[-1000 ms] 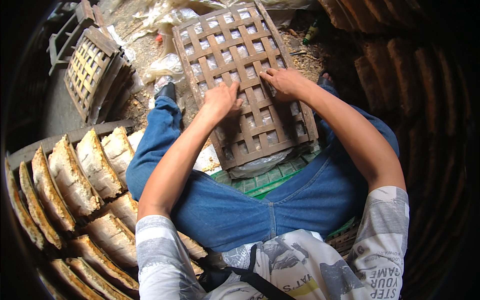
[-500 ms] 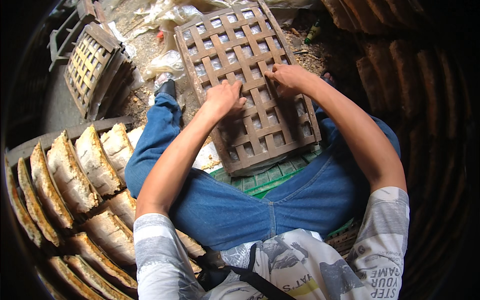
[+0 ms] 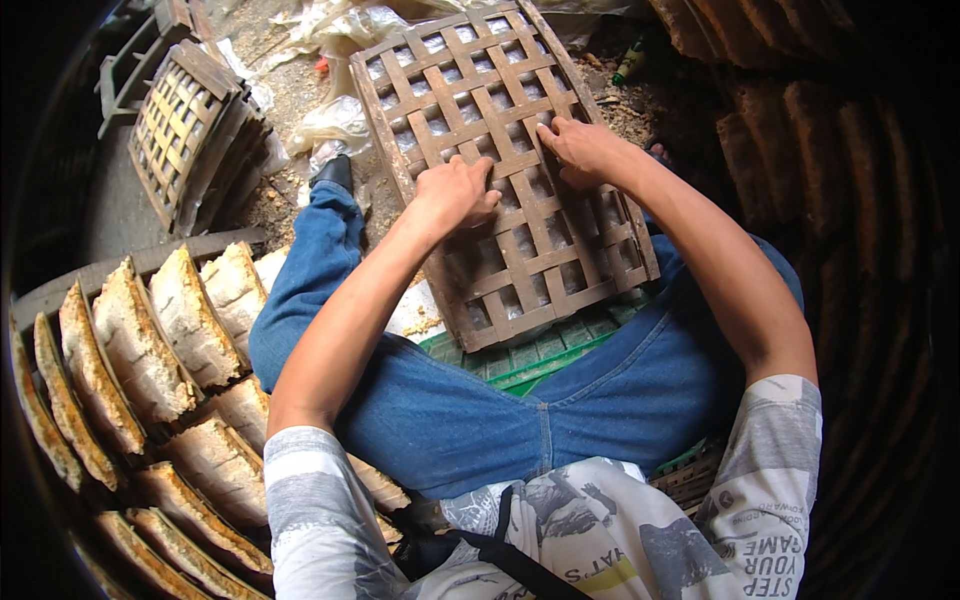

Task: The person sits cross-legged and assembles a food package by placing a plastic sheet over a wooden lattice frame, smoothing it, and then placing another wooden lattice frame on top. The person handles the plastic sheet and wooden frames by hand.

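Note:
A brown wooden lattice panel (image 3: 478,110), woven from flat slats inside a frame, lies between my spread legs. Clear plastic sheeting shows through its square holes. My left hand (image 3: 457,192) is curled at the lattice's middle, its fingertips hooked at the slats. To the right and slightly farther off, my right hand (image 3: 585,150) has its fingers bent over the slats too. Under the panel's near end is a green slatted plastic crate (image 3: 545,362), only partly visible.
Curved, crusty pale slabs (image 3: 140,345) stand in rows at the left, with similar dark ones (image 3: 775,150) at the right. Stacked lattice panels (image 3: 185,130) lean at the far left. Crumpled plastic sheeting (image 3: 335,120) and a green bottle (image 3: 628,62) lie on the littered floor.
The lattice panel's near end has swung a little to the right and looks tilted, so more of its left side shows. Both hands have shifted slightly right with it.

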The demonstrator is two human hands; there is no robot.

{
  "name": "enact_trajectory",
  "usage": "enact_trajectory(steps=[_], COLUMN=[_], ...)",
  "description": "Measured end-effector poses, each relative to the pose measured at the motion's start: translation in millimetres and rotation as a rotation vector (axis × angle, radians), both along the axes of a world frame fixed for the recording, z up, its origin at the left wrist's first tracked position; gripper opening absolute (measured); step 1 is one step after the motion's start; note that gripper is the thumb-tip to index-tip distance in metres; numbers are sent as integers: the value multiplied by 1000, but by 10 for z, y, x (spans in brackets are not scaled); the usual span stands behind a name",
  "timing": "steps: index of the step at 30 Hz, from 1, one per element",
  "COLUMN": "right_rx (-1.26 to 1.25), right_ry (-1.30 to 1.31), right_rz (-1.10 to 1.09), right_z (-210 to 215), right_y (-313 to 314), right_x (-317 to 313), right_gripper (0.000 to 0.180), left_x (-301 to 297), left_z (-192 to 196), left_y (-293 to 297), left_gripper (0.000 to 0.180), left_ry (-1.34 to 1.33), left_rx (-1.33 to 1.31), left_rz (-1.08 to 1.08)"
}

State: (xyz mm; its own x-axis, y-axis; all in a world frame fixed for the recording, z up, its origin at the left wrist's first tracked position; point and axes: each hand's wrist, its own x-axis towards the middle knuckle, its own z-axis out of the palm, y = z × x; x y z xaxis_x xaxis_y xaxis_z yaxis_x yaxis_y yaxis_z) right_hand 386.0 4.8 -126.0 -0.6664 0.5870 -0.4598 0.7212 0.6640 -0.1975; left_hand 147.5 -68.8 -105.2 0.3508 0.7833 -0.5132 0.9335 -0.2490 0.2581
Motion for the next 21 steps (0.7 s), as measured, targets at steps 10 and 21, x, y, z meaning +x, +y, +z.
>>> enact_trajectory(steps=[10,21], right_rx=[14,30], right_ry=[17,6], right_rz=[-37,-11], right_z=[-6,121], right_y=[-65,-99], right_x=[-76,-136], right_gripper=[86,93], left_x=[-53,-111], left_z=[-24,-12], left_y=[8,-53], left_gripper=[57,49], left_ry=[58,-7], left_rx=[-24,91], left_rz=[-14,-64])
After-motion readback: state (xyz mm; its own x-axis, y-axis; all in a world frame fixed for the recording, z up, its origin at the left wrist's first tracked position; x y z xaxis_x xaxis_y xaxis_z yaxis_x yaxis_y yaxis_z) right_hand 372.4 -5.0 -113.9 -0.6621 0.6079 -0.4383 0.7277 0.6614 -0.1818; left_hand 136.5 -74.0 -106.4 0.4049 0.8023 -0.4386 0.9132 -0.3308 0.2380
